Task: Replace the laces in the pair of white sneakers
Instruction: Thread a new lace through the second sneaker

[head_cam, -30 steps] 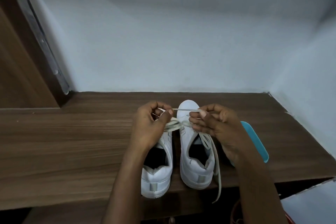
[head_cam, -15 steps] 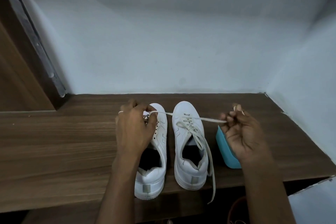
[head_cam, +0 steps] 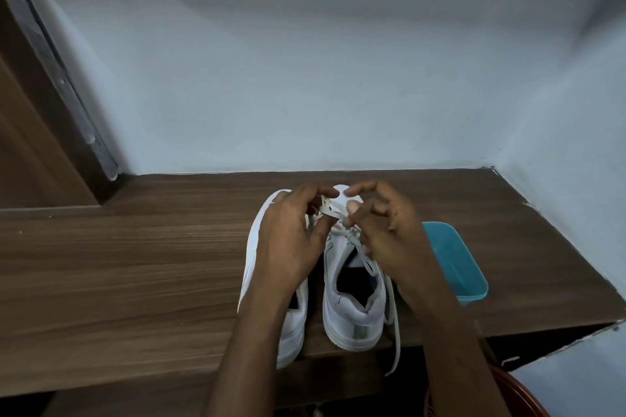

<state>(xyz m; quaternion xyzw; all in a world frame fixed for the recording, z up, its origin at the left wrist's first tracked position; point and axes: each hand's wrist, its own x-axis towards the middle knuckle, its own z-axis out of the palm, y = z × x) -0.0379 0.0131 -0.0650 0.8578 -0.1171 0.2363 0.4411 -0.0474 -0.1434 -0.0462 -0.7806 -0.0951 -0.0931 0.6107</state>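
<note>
Lace (head_cam: pixel 330 210) pinched by left hand (head_cam: pixel 291 240) and right hand (head_cam: pixel 386 237), above toe eyelets of right-side white sneaker (head_cam: pixel 352 311), desk (head_cam: pixel 135 264) 6 o'clock edge. Risk: pinch slips, lace backs out of eyelet; hanging tail (head_cam: pixel 395 345) snags edge.

Dim, bluish cast; soft blur; edges warped.

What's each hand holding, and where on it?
Left hand and right hand both pinch the white lace, on the short stretch over the front eyelets of the right sneaker.
</note>
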